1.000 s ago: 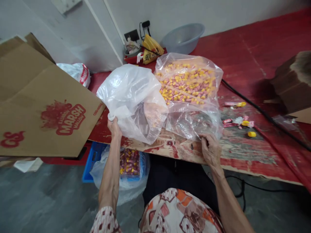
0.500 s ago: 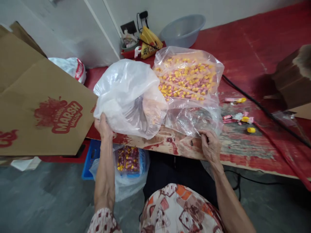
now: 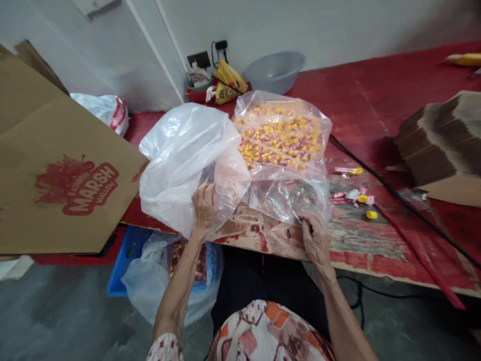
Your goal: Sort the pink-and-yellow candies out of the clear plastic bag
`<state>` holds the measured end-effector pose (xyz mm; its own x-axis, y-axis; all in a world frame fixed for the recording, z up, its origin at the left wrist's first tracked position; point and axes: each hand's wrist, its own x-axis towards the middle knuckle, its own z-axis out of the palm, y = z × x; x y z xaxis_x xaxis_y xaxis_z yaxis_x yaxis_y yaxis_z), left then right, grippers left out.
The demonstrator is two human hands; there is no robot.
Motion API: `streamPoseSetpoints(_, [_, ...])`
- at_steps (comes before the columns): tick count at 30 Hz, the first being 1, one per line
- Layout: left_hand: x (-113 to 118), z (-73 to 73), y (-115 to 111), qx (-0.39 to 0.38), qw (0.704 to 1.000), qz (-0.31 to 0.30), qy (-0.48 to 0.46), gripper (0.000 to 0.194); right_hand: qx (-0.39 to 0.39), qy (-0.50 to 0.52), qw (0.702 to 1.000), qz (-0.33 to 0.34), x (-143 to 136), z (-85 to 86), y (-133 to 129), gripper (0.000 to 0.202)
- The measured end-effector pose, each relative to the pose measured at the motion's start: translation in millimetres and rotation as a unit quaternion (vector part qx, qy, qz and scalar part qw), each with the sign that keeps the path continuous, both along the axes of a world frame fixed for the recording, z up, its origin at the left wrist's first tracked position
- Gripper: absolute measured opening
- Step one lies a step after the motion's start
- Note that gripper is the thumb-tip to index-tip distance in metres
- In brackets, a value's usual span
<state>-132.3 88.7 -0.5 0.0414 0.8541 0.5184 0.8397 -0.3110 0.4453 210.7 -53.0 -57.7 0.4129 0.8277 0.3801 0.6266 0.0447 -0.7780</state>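
A clear bag (image 3: 281, 135) full of small pink and yellow pieces lies on the red table (image 3: 349, 95), its flat mouth end toward me. My right hand (image 3: 316, 239) is closed at the front edge of that bag, fingers curled on the thin plastic. Left of it a large whitish plastic bag (image 3: 180, 155) lies puffed up, partly folded. My left hand (image 3: 205, 206) rests against its front side, fingers bent and close together; what they pinch, if anything, is too small to make out.
A printed cardboard box (image 3: 82, 175) stands at the left. Below the table edge, a blue crate (image 3: 130, 255) holds bagged pieces. A basin (image 3: 276, 72) sits behind. Loose pieces (image 3: 361, 198), a black cable (image 3: 391, 188) and brown cardboard (image 3: 436, 145) are at the right.
My left hand has moved right, from the whitish bag's left edge to its front middle. My right hand stays at the filled bag's edge. The whole view has shifted slightly.
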Motion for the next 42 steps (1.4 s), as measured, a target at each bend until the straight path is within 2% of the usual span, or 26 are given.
streamPoseSetpoints(3, [14, -23.0, 15, -0.031, 1.000, -0.002, 0.004, 0.036, 0.009, 0.012, 1.000, -0.004, -1, -3.7, -1, 0.034])
streamPoseSetpoints(6, [6, -36.0, 21, -0.030, 0.999, 0.015, 0.013, 0.028, 0.045, 0.003, 0.999, -0.028, -7, -3.7, -5, 0.034])
streamPoseSetpoints(11, [-8, -43.1, 19, -0.022, 1.000, 0.017, 0.014, 0.024, 0.114, -0.047, 0.988, -0.090, -7, 17.4, -1, 0.032])
streamPoseSetpoints(15, [-8, -44.8, 20, -0.023, 0.999, 0.030, 0.012, 0.025, 0.136, -0.042, 0.972, -0.189, 26, 38.8, 38, 0.035])
streamPoseSetpoints(17, [-7, -44.9, 21, -0.021, 0.999, 0.033, 0.009, 0.025, 0.123, -0.031, 0.968, -0.218, 50, 40.2, 68, 0.037])
streamPoseSetpoints(19, [-7, -44.5, 21, -0.022, 0.999, 0.032, 0.006, 0.025, 0.088, -0.022, 0.970, -0.225, 67, 34.4, 97, 0.040])
streamPoseSetpoints(22, [-7, -44.2, 21, -0.029, 0.999, 0.034, 0.004, 0.025, 0.003, -0.013, 0.979, -0.206, 69, 20.0, 131, 0.051])
streamPoseSetpoints(25, [-8, -45.1, 22, -0.032, 0.999, 0.042, 0.013, 0.025, -0.080, -0.025, 0.984, -0.158, 51, 10.4, 147, 0.065])
streamPoseSetpoints(28, [-9, -45.7, 24, -0.025, 0.998, 0.043, 0.029, 0.025, -0.134, -0.030, 0.983, -0.124, 37, 7.9, 154, 0.072])
streamPoseSetpoints(32, [-8, -37.7, 20, 0.051, 0.998, 0.048, 0.009, 0.029, -0.134, 0.012, 0.979, -0.153, 41, 6.0, 164, 0.076])
streamPoseSetpoints(35, [8, -21.2, 16, 0.121, 0.991, 0.051, -0.015, 0.033, -0.140, 0.022, 0.975, -0.171, 45, 2.8, 171, 0.064])
streamPoseSetpoints(37, [32, -8.5, 18, 0.129, 0.991, 0.023, -0.015, 0.037, -0.143, 0.012, 0.974, -0.175, 44, 0.5, 174, 0.052])
streamPoseSetpoints(39, [64, 1.7, 27, 0.097, 0.995, -0.029, 0.000, 0.045, -0.135, 0.003, 0.975, -0.175, 44, -1.5, 175, 0.038])
streamPoseSetpoints(42, [115, 9.0, 53, 0.006, 0.992, -0.112, 0.062, 0.065, -0.113, 0.015, 0.978, -0.176, 45, -3.8, 175, 0.022])
